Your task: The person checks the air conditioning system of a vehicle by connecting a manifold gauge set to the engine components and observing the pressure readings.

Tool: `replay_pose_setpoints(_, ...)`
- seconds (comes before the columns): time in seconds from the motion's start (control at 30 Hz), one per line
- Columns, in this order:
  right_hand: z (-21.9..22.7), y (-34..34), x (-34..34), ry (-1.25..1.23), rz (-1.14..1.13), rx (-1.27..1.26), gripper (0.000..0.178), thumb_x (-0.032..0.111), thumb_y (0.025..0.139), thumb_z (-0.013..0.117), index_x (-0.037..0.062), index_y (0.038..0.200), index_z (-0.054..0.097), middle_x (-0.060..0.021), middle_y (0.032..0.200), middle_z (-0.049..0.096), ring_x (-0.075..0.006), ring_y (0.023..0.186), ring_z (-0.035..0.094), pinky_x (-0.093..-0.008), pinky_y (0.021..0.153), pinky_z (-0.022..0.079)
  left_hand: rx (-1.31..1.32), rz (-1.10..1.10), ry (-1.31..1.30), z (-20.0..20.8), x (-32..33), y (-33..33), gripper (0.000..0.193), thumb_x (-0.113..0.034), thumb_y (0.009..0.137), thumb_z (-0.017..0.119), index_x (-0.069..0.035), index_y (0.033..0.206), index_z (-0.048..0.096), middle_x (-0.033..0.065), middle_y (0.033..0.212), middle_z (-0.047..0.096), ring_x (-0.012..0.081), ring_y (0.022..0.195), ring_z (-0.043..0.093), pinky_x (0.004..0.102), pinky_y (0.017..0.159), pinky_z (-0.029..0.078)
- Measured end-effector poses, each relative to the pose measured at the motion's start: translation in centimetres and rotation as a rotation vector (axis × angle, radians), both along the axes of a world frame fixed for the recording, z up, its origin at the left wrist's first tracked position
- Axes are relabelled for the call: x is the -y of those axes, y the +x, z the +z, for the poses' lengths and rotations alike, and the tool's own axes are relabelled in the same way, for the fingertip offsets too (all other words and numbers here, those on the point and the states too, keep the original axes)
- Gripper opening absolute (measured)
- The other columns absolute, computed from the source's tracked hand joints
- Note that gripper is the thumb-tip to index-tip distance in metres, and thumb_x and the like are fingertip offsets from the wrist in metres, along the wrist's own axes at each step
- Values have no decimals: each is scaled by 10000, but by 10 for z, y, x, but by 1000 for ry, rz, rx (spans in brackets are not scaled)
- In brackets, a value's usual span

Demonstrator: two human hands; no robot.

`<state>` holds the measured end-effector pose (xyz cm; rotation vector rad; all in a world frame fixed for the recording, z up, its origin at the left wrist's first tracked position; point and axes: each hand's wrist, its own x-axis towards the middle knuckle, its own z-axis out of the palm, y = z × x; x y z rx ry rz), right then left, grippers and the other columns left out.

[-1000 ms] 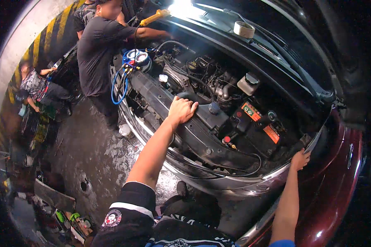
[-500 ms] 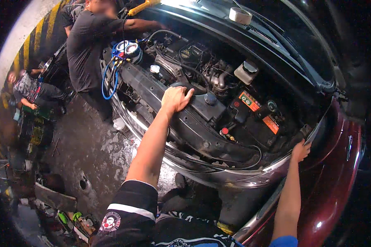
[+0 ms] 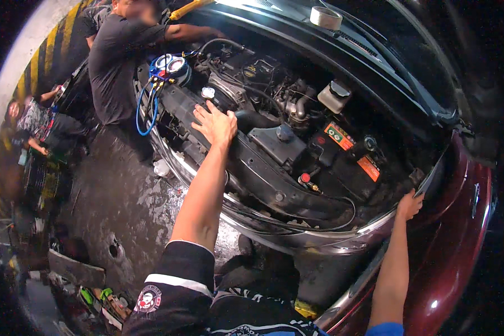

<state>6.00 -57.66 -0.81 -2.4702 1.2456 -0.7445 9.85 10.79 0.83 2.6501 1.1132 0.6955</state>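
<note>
Black plastic radiator cover (image 3: 263, 168) runs its long axis upper left to lower right across the engine bay front. Left hand (image 3: 215, 124) lies flat on its upper end, fingers spread. Right hand (image 3: 410, 204) rests on the maroon fender (image 3: 459, 246) edge, fingers loosely curled. Battery (image 3: 341, 148) sits behind the cover. Another person (image 3: 117, 67) leans in beside blue manifold gauges (image 3: 171, 64).
</note>
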Motion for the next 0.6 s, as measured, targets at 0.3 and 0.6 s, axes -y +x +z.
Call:
replay_pose_setpoints(0.3,7,0,-5,22,-20,5,698,580,1012,529,266,1616,372,-176,1607,420,-427,1431,451,-653,1123,376,43,-16,-95,9,-13,0,921,-481,842,707,-59,1575,344,273,1580,396,425,1486,343,656,1177,260)
replay_pose_setpoints(0.6,2,3,-1,31,-50,-16,671,556,1022,530,255,1606,392,-155,1607,428,-432,1419,465,-640,1123,382,52,-49,-67,1,-19,3,922,-460,884,663,-59,1622,285,289,1629,340,412,1558,258,661,1235,175)
